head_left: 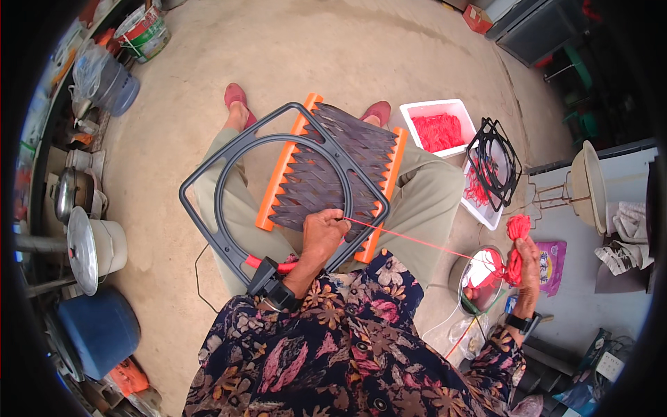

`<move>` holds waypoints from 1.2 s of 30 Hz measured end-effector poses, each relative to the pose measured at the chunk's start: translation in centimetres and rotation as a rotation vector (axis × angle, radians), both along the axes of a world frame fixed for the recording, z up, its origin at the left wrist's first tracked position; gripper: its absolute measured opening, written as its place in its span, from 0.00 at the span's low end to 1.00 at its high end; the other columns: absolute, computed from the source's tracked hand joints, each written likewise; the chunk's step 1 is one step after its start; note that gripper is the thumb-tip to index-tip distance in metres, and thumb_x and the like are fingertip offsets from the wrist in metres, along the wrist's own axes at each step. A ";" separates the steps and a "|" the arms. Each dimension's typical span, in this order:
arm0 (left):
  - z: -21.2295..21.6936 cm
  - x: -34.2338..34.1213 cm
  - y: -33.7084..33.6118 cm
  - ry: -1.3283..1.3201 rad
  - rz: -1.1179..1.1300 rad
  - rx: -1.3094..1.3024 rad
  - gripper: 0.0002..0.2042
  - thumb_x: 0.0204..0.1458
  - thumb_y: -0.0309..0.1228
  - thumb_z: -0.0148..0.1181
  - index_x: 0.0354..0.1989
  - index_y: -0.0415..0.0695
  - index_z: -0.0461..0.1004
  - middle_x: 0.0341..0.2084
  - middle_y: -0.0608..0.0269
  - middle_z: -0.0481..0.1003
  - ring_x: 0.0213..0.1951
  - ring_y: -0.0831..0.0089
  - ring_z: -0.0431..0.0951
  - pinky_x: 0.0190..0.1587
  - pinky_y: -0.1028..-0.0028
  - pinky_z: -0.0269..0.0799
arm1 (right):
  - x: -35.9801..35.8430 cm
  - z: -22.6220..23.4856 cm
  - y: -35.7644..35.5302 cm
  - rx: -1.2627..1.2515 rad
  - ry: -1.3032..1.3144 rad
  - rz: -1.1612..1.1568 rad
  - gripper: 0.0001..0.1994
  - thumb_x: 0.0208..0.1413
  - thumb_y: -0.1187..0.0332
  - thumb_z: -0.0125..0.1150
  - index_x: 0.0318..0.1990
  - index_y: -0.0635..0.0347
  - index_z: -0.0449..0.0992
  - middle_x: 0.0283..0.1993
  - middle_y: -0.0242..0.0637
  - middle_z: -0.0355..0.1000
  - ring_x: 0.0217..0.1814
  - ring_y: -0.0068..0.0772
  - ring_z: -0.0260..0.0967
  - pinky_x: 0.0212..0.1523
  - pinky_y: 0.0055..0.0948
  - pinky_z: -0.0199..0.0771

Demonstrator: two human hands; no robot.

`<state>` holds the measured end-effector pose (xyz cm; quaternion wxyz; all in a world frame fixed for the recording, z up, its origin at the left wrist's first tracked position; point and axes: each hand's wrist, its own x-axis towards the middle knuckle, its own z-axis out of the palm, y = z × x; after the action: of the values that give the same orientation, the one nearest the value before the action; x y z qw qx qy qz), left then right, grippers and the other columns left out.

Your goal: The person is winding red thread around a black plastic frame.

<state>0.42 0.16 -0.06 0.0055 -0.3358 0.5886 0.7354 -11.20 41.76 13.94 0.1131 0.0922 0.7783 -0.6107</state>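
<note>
Red cord [410, 238] taut between left fingers [338, 219], pinched shut, and right fingers [522, 244] gripping its bundle [515, 247].

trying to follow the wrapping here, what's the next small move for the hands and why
Probably draw the right hand with its red cord bundle outward to tighten the cord, since the left hand already pins its end on the dark frame.

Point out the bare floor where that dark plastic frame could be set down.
Free: the sandy floor beyond the red shoes, and the strip between the left knee and the lidded white pot. Crowded: the right, with the white tub of red cord, stacked black frames and round metal tin.
</note>
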 end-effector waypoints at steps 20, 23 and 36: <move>0.2 0.6 0.2 0.034 -0.083 0.114 0.06 0.46 0.26 0.65 0.22 0.37 0.76 0.17 0.70 0.73 0.21 0.84 0.67 0.23 0.79 0.62 | 1.2 -6.3 -29.6 1.207 0.634 1.114 0.06 0.43 0.73 0.58 0.30 0.64 0.74 0.30 0.50 0.75 0.35 0.47 0.75 0.35 0.41 0.73; 0.4 0.8 0.2 0.022 -0.033 0.047 0.08 0.46 0.27 0.65 0.20 0.37 0.74 0.15 0.70 0.71 0.19 0.83 0.66 0.21 0.77 0.61 | 1.8 -6.8 -30.7 1.265 0.773 1.173 0.02 0.41 0.73 0.60 0.25 0.60 0.76 0.26 0.42 0.75 0.30 0.40 0.76 0.28 0.36 0.73; 0.3 0.3 -0.3 -0.004 -0.014 -0.237 0.08 0.43 0.23 0.64 0.18 0.37 0.72 0.13 0.68 0.69 0.18 0.84 0.65 0.20 0.77 0.59 | -0.7 -11.7 -31.7 0.228 0.284 1.036 0.26 0.48 0.75 0.54 0.58 0.67 0.62 0.46 0.57 0.69 0.53 0.54 0.65 0.51 0.45 0.64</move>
<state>0.71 -0.11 0.22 -0.0277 -0.3314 0.6736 0.6600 -11.92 10.10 2.21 0.2822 -0.3745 0.7908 -0.3934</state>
